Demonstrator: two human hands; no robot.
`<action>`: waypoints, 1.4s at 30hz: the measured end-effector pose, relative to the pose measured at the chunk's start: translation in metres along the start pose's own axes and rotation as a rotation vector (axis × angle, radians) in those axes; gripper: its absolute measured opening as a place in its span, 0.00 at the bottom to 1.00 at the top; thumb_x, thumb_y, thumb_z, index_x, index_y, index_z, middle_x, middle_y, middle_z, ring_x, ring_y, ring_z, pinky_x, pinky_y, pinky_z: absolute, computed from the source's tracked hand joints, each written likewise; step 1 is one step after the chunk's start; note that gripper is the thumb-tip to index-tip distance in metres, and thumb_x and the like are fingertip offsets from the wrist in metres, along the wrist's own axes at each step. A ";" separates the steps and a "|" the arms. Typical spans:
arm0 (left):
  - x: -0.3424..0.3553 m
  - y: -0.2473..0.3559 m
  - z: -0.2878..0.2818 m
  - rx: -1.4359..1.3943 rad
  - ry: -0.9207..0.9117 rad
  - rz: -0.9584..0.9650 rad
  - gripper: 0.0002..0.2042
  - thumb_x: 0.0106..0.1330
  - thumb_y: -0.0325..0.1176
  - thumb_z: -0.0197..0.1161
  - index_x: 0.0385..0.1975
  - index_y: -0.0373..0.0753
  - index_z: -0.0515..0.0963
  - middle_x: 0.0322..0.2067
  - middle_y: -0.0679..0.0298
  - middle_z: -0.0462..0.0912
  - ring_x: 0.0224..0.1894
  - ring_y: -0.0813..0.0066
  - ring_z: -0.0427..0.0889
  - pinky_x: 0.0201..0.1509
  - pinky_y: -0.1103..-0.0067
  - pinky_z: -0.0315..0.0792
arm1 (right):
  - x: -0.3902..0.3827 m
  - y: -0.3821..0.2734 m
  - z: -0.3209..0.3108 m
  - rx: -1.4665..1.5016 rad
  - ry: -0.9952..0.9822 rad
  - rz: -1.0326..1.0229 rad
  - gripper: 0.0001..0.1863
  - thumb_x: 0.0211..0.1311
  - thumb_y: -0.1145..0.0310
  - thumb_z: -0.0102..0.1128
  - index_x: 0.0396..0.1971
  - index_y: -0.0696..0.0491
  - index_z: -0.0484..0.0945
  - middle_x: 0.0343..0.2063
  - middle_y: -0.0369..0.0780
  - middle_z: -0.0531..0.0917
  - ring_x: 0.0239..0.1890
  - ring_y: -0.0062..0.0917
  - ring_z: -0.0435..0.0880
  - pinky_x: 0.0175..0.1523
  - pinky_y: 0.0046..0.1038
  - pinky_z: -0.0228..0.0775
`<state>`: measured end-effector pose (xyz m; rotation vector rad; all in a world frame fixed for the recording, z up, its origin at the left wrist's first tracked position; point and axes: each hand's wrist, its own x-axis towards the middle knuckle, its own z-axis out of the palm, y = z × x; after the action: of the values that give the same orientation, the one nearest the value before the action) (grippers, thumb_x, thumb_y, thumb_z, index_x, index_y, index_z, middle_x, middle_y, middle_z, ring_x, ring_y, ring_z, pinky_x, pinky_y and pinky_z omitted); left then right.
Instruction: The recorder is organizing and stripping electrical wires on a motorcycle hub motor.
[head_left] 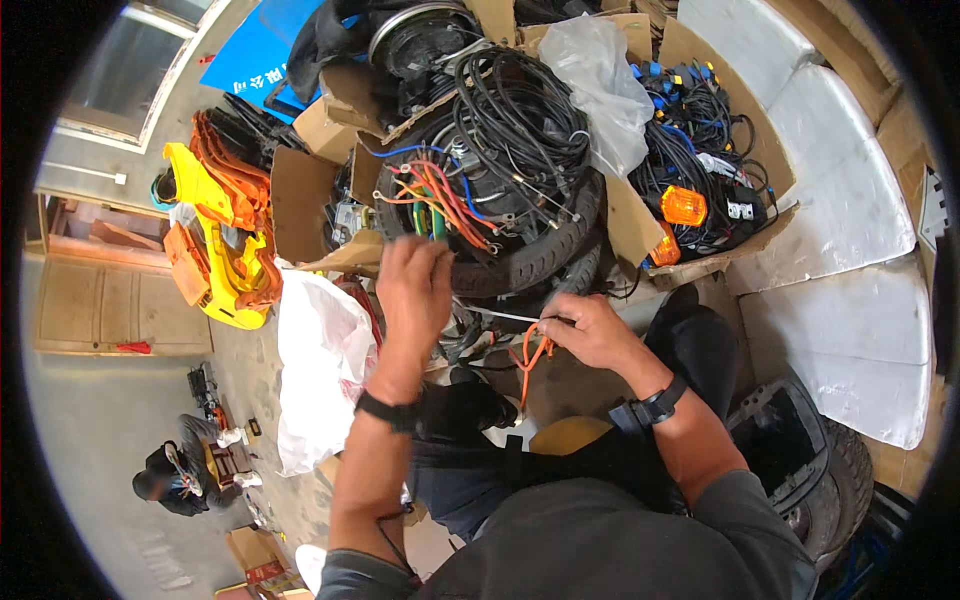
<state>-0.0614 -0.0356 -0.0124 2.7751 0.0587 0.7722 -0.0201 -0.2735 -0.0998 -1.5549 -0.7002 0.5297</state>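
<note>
My right hand (592, 333) is closed round an orange cable (527, 366), whose loops hang below the fingers. A thin pale strip (500, 315) runs leftward from the same fingers; I cannot tell whether it is a cable tie. My left hand (412, 292) is raised in front of the tire, its fingers bent together, and anything in them is hidden. Just beyond it lies a bunch of red and orange cables (440, 200) with metal ring ends, on a black tire (520, 270). A coil of black cable (525, 125) rests on the tire too.
At the right stands a cardboard box (765, 130) with dark wiring and orange lamps (684, 205). Yellow and orange plastic panels (225, 235) lie at the left, near a white bag (322, 370). White wrapped blocks (840, 340) line the right. Another person (180, 475) is at the far left.
</note>
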 end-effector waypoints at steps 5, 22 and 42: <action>0.038 -0.021 0.020 0.222 -0.115 0.320 0.11 0.50 0.23 0.63 0.35 0.38 0.81 0.48 0.55 0.76 0.55 0.49 0.72 0.52 0.61 0.70 | 0.001 0.004 0.001 0.029 -0.001 -0.005 0.08 0.63 0.68 0.60 0.33 0.59 0.78 0.20 0.40 0.82 0.22 0.20 0.81 0.28 0.26 0.70; 0.067 -0.042 0.021 0.358 -0.269 0.650 0.12 0.50 0.29 0.59 0.36 0.41 0.79 0.42 0.61 0.79 0.52 0.60 0.75 0.53 0.66 0.69 | 0.004 0.004 -0.005 -0.002 0.050 -0.007 0.09 0.60 0.67 0.62 0.32 0.59 0.79 0.21 0.44 0.82 0.24 0.30 0.83 0.30 0.29 0.71; 0.088 -0.029 -0.008 0.335 -0.184 0.728 0.16 0.51 0.29 0.59 0.41 0.39 0.77 0.44 0.60 0.79 0.50 0.59 0.76 0.54 0.66 0.71 | 0.003 0.002 -0.005 -0.013 0.050 0.034 0.10 0.61 0.66 0.62 0.33 0.59 0.79 0.22 0.45 0.82 0.25 0.28 0.83 0.31 0.29 0.71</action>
<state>0.0109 0.0038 0.0315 3.1797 -0.9873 0.6883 -0.0144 -0.2746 -0.1015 -1.5893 -0.6411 0.5113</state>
